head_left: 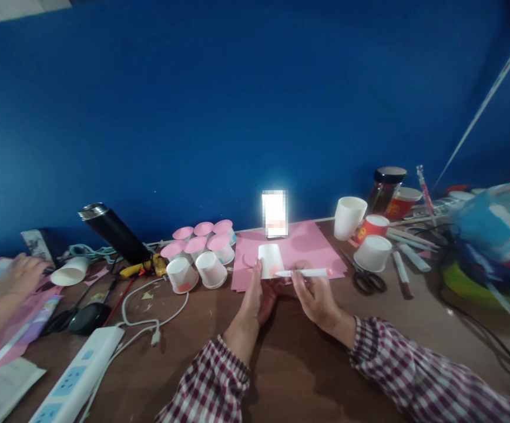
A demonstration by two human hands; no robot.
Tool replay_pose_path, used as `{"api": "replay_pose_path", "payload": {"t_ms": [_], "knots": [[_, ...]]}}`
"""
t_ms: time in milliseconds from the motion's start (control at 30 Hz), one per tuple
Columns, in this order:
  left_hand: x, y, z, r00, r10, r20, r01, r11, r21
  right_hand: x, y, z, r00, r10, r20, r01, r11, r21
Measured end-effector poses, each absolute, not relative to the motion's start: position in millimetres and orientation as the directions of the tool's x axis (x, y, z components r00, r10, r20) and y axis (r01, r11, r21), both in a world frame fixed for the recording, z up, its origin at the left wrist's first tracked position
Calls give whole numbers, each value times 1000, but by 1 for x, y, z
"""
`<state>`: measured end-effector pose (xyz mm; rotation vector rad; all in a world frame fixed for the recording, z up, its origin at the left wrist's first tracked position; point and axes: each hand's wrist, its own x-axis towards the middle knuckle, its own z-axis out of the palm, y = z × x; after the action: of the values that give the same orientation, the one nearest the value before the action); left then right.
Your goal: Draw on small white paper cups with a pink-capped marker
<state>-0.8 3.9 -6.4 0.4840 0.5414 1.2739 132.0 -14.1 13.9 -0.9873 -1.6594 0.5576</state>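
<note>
My left hand (260, 296) is closed around a white paper cup (271, 259), held over the pink paper sheets (314, 247). In my right hand (319, 296) is a white marker (305, 272), pinched between the fingers and lying nearly level. Its tip points left and meets the lower part of the cup, where a faint reddish mark shows. Behind the cup a bright phone screen (275, 212) stands upright near the blue wall. To the left are several upside-down paper cups (182, 275), many topped with pink paper discs (195, 244).
Scissors (369, 281), a white cup (373, 252), a red cup (373, 228) and loose markers (401, 273) lie on the right. Leftward are a black thermos (114, 234), a white cable (155, 335) and a power strip (79, 376). Another person's hand (23, 276) is at far left.
</note>
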Motion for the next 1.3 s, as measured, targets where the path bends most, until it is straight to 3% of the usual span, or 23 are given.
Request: {"api": "replay_pose_path", "payload": {"t_ms": [133,367,567,1300], "knots": [[-1,5,-7,146,972,-186,-762,231,605,133,-12,15,-30,817,576,371,545,-752],[-1,6,-11,209,972,-104,-750,228,621,130,-15,16,-68,823,564,294,557,-777],[-2,6,-8,135,967,-214,-772,238,590,133,-13,15,-27,809,587,365,554,-748],[-1,6,-9,141,977,-160,-766,210,607,133,-12,13,-36,815,578,353,552,-756]]}}
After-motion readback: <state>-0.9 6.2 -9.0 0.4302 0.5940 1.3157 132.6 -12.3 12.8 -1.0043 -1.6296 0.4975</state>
